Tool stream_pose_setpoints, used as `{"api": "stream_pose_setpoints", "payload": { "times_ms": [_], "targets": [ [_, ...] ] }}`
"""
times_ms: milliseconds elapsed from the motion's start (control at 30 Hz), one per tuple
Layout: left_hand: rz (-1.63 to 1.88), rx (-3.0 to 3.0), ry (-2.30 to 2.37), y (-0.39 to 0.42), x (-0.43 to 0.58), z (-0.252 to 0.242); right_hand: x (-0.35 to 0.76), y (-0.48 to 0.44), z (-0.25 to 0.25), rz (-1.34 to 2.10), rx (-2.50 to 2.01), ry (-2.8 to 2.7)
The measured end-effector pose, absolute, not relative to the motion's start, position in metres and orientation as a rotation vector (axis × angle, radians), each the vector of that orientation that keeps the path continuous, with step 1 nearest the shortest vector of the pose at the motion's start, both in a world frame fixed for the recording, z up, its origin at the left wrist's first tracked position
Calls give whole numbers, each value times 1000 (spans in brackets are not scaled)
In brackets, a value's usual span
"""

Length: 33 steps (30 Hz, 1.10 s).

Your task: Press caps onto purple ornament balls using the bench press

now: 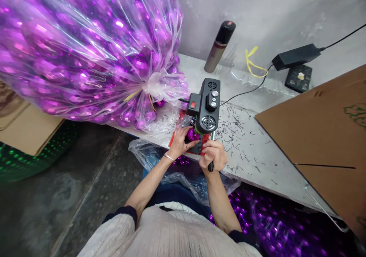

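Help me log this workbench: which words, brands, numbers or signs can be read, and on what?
None readable.
Red switch on the black machine: any marks too small to read.
Tall bottle: any print too blurred.
Cardboard box: green printed design, no legible word.
Flat case: pale emblem, unclear.

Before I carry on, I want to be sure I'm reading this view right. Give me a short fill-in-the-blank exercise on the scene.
1. The left hand is on a ball coloured ____.
2. The right hand grips a lever whose end nearest the person is coloured ____.
3. The switch on the machine is coloured ____.
4. Of the can and the adapter, the one nearer the big bag is the ____.

Missing words: purple; black; red; can.
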<state>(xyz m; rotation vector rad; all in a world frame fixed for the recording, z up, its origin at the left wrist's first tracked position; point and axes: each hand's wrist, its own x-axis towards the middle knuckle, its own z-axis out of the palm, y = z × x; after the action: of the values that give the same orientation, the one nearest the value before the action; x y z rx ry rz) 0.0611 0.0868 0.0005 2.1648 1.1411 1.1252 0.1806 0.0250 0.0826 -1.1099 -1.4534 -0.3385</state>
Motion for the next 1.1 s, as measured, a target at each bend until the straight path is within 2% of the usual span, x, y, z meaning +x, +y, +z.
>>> {"api": "stream_pose_setpoints", "payload": {
  "times_ms": [600,767,933,1033,1100],
  "targets": [
    [1106,2112,1093,94,61,0,177,32,67,-365,-1020,-1442],
    [1105,2087,1059,90,63,4,178,28,92,-263,-1094,-1358],
    [1125,2204,963,44,44,3,179,23,127,-132,-1156,-1357],
    [1172,2252,943,31,24,9,178,22,127,-134,-1148,-1375],
    [1222,2217,1054,50,13,21,177,22,122,-135,-1150,-1369]
  ]
}}
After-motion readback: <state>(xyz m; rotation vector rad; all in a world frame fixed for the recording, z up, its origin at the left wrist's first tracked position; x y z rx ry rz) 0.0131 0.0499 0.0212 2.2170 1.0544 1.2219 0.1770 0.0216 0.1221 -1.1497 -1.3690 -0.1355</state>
